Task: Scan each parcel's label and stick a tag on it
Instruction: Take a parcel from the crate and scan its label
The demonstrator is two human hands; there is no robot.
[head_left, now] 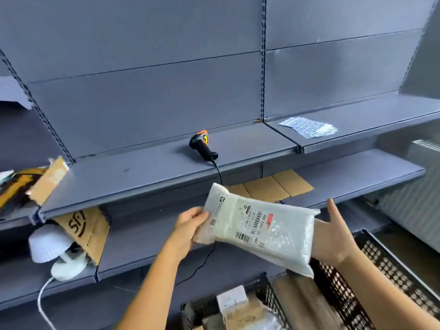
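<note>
Holding parcel (259,229) at lower centre of frame — left hand (190,225) fingers curled round its end, right hand (333,236) straight-fingered against the other; scanner (202,145) on shelf (142,172) above.

On my feed the person's body shows as two arms. The left hand (190,228) is bare, and the left forearm (154,282) behind it is bare skin right down to the bottom edge of the picture. The right hand (333,236) is bare as well. The right forearm (392,294) is uncovered as far as the lower right corner, where blur smears its outline. Both forearms are slim at the wrist and broaden towards the elbow end. I cannot make out the nails.
</note>
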